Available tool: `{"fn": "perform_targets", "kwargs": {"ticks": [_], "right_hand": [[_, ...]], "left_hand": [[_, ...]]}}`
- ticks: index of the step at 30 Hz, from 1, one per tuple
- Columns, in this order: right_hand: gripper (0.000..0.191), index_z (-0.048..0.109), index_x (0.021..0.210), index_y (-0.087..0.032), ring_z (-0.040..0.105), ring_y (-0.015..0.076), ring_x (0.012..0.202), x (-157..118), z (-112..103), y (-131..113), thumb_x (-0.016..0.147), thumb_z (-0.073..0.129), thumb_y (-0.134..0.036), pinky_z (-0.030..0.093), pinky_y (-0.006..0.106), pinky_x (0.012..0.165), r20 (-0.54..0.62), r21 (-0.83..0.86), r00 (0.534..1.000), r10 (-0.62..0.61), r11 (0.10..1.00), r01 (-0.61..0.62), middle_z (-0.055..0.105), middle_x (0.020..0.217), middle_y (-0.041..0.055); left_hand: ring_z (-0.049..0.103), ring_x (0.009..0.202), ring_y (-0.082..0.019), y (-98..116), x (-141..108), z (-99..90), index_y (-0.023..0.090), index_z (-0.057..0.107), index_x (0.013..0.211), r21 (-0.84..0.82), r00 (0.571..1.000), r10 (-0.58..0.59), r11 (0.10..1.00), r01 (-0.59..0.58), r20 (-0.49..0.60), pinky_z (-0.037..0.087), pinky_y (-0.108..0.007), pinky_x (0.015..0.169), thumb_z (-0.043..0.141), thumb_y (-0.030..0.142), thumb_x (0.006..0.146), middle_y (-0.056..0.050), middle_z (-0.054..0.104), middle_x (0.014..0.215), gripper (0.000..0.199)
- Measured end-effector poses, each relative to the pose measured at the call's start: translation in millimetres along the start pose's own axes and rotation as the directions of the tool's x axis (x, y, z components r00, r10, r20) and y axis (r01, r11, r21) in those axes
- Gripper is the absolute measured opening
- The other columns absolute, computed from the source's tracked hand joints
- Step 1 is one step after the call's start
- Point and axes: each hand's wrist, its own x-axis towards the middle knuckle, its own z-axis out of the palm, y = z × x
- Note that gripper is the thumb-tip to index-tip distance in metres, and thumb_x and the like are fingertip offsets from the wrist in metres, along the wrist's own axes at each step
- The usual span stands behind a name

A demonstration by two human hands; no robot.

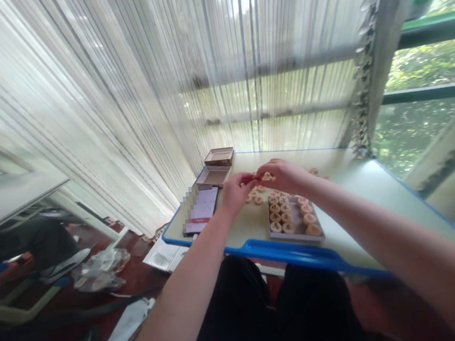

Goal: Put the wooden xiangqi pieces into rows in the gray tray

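Both hands meet above the far middle of the table. My left hand [237,190] is closed, its fingertips pressed together close to my right hand's. My right hand [282,174] is also closed, reaching in from the right. A small reddish patch shows between the fingertips, too small to name. Loose round wooden Chinese chess pieces [259,200] lie just below and around the hands. Nearer to me sits a shallow box [297,236] with rows of pieces: dark-marked ones [286,217] on its left, red-marked ones [309,219] on its right.
An open shallow box [214,176] and another box [220,156] stand at the table's far left. A tablet-like device [202,208] lies to the left. The table [358,178] has a blue raised front edge [285,251]. Behind it hangs a string curtain [263,42].
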Motion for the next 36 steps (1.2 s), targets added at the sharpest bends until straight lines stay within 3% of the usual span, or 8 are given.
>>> {"fn": "perform_targets", "kwargs": {"ticks": [6, 11, 17, 23, 30, 34, 36], "right_hand": [[0.019, 0.065, 0.094, -0.023, 0.056, 0.019, 0.085, -42, -22, -9, 0.08, 0.054, -0.031, 0.044, 0.032, 0.077, -0.061, -0.077, 0.997, 0.045, 0.996, -0.05, 0.068, 0.088, 0.0043], [0.017, 0.065, 0.09, -0.023, 0.057, 0.0175, 0.081, -68, -33, -5, 0.074, 0.059, -0.025, 0.045, 0.031, 0.076, -0.189, -0.005, 0.973, 0.13, 0.991, -0.133, 0.068, 0.085, 0.0033], [0.02, 0.064, 0.093, -0.021, 0.058, 0.0174, 0.082, -81, -28, 9, 0.073, 0.058, -0.02, 0.046, 0.032, 0.076, -0.29, 0.048, 0.951, 0.109, 0.994, -0.099, 0.067, 0.088, 0.0054], [0.016, 0.064, 0.09, -0.02, 0.058, 0.0178, 0.083, -81, -15, 10, 0.075, 0.059, -0.024, 0.047, 0.033, 0.077, -0.326, 0.075, 0.938, 0.116, 0.993, -0.096, 0.066, 0.087, 0.0061], [0.022, 0.064, 0.094, -0.02, 0.059, 0.0173, 0.076, -82, -19, 2, 0.074, 0.06, -0.028, 0.049, 0.031, 0.069, -0.327, 0.131, 0.913, 0.244, 0.969, -0.212, 0.065, 0.089, 0.0073], [0.02, 0.065, 0.09, -0.02, 0.057, 0.0161, 0.072, -85, -21, 2, 0.074, 0.059, -0.03, 0.047, 0.03, 0.067, -0.262, 0.124, 0.918, 0.298, 0.954, -0.274, 0.066, 0.083, 0.0057], [0.019, 0.065, 0.088, -0.019, 0.055, 0.015, 0.07, -86, -20, 5, 0.073, 0.06, -0.03, 0.046, 0.028, 0.065, -0.191, 0.147, 0.924, 0.33, 0.941, -0.306, 0.066, 0.081, 0.0043]], "left_hand": [[0.063, 0.074, -0.015, 19, -6, 23.9, 0.012, 0.062, 0.09, -0.192, 0.987, 0.001, 0.981, 0.03, 0.159, 0.05, -0.027, 0.067, 0.068, 0.04, 0.067, -0.008, 0.068, 0.082, 0.037], [0.063, 0.078, -0.015, 39, 2, 38.4, 0.012, 0.063, 0.087, -0.3, 0.956, -0.041, 0.945, 0.132, 0.29, 0.05, -0.029, 0.074, 0.07, 0.039, 0.064, -0.007, 0.069, 0.086, 0.036], [0.063, 0.075, -0.013, 41, 15, 50.7, 0.012, 0.064, 0.087, -0.352, 0.923, -0.045, 0.916, 0.191, 0.383, 0.05, -0.028, 0.072, 0.071, 0.032, 0.064, -0.005, 0.069, 0.081, 0.031], [0.063, 0.084, -0.016, 30, 10, 54.1, 0.013, 0.064, 0.092, -0.402, 0.908, -0.017, 0.893, 0.203, 0.42, 0.05, -0.03, 0.078, 0.071, 0.03, 0.065, -0.008, 0.069, 0.09, 0.033], [0.063, 0.084, -0.016, 32, 10, 54.4, 0.012, 0.065, 0.091, -0.407, 0.907, -0.021, 0.889, 0.209, 0.42, 0.05, -0.031, 0.078, 0.071, 0.031, 0.065, -0.008, 0.069, 0.091, 0.032], [0.064, 0.08, -0.016, 28, 10, 52.3, 0.012, 0.066, 0.09, -0.33, 0.911, -0.016, 0.929, 0.166, 0.412, 0.05, -0.031, 0.075, 0.069, 0.034, 0.066, -0.008, 0.069, 0.088, 0.032], [0.064, 0.078, -0.017, 23, 11, 50.2, 0.012, 0.067, 0.088, -0.246, 0.935, -0.014, 0.963, 0.108, 0.354, 0.05, -0.03, 0.073, 0.066, 0.035, 0.069, -0.008, 0.07, 0.083, 0.03]]}}
